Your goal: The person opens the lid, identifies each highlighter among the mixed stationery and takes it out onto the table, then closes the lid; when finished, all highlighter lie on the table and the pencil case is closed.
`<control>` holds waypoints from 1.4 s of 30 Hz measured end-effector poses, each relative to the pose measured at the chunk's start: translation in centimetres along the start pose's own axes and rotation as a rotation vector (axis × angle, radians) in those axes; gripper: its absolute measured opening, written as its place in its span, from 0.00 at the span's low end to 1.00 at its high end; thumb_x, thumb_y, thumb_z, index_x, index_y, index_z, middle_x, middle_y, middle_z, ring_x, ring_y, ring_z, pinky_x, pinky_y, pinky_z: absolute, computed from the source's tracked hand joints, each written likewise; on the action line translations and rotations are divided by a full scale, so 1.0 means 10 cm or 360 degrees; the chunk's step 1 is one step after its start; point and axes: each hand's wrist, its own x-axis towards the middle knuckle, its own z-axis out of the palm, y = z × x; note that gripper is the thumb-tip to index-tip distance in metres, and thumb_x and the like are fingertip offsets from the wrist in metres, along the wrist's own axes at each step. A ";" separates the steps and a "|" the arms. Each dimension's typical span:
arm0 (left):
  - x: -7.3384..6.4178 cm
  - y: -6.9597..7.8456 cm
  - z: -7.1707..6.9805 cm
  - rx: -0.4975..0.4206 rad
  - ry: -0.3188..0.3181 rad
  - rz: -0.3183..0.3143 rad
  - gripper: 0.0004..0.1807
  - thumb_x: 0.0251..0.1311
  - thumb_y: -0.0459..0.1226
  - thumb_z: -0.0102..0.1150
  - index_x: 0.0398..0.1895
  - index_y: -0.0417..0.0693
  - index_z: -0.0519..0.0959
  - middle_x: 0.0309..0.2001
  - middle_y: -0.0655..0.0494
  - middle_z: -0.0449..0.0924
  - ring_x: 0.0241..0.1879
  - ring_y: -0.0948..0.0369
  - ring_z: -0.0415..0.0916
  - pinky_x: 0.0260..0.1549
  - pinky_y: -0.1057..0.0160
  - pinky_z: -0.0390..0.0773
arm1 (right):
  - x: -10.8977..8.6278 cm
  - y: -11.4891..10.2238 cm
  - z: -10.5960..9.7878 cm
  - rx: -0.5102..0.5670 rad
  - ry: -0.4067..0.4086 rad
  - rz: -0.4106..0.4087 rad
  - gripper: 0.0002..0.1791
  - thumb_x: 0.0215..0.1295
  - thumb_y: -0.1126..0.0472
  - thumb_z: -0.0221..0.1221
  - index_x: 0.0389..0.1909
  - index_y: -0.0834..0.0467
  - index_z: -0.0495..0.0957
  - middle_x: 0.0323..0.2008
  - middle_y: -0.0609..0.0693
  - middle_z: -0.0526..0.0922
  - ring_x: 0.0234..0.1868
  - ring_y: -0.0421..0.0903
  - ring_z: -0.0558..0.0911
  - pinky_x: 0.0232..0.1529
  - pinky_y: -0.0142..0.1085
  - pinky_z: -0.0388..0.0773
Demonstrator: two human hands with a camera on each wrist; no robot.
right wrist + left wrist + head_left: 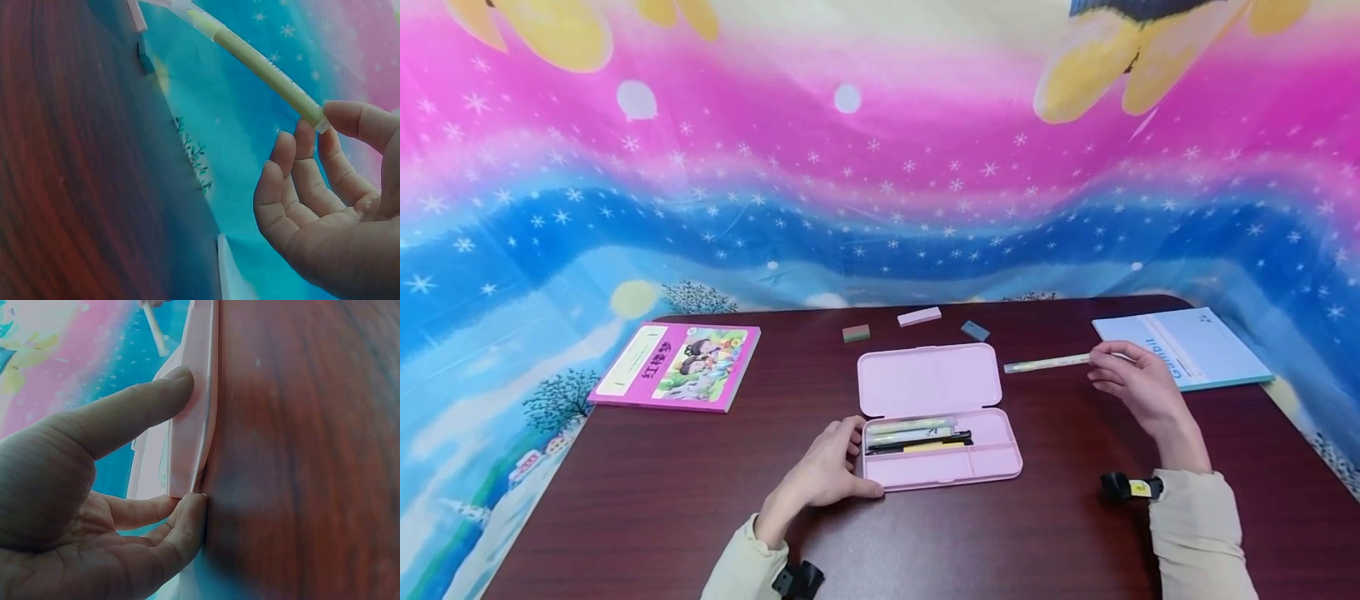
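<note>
A pink pencil case (pixel 929 379) lies open on the table, lid tipped back. Inside its tray are a black pen (pixel 917 442), a yellow pen (pixel 928 447) and light-coloured pens (pixel 912 433). My left hand (pixel 826 467) grips the case at its left end, thumb (pixel 172 394) on the front wall and fingers round the corner. To the right of the lid, my right hand (pixel 1138 382) pinches one end of a slim yellow-green highlighter (pixel 269 75) between thumb and fingertips. Its clear-capped end points left, toward the case, and it is held above the table.
Behind the case lie a two-tone eraser (pixel 856 333), a pink eraser (pixel 919 317) and a blue-grey eraser (pixel 975 331). A pink picture book (pixel 677 367) rests at the left, a pale blue notebook (pixel 1187 346) at the right. A printed cloth (pixel 880 167) hangs behind the table.
</note>
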 end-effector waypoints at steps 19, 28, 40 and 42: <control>0.00 0.01 0.00 -0.0023 0.0009 0.0011 0.43 0.34 0.39 0.80 0.56 0.38 0.67 0.40 0.51 0.69 0.38 0.59 0.70 0.36 0.64 0.74 | 0.06 0.19 -0.07 -0.1058 0.0172 0.0102 0.26 0.67 0.52 0.58 0.55 0.70 0.73 0.38 0.51 0.85 0.33 0.39 0.82 0.35 0.32 0.78; 0.01 0.00 0.00 -0.0020 0.0012 0.0012 0.44 0.34 0.39 0.80 0.56 0.37 0.67 0.40 0.51 0.68 0.38 0.59 0.70 0.36 0.64 0.74 | 0.05 0.21 -0.08 -0.1418 0.0167 0.0123 0.21 0.66 0.55 0.59 0.47 0.70 0.79 0.34 0.57 0.85 0.31 0.43 0.79 0.30 0.34 0.74; 0.01 0.00 0.00 -0.0017 0.0011 0.0017 0.43 0.34 0.39 0.80 0.56 0.37 0.67 0.40 0.51 0.68 0.38 0.58 0.70 0.36 0.64 0.74 | 0.07 0.23 -0.09 -0.1592 0.0152 0.0158 0.15 0.63 0.59 0.61 0.42 0.68 0.81 0.32 0.56 0.85 0.33 0.46 0.77 0.34 0.38 0.72; 0.01 0.01 -0.01 -0.0020 0.0013 0.0020 0.43 0.34 0.39 0.80 0.56 0.37 0.67 0.40 0.51 0.68 0.38 0.58 0.70 0.36 0.64 0.74 | 0.07 0.23 -0.08 -0.1613 0.0160 0.0150 0.14 0.63 0.60 0.61 0.41 0.68 0.81 0.32 0.57 0.86 0.33 0.46 0.78 0.34 0.37 0.71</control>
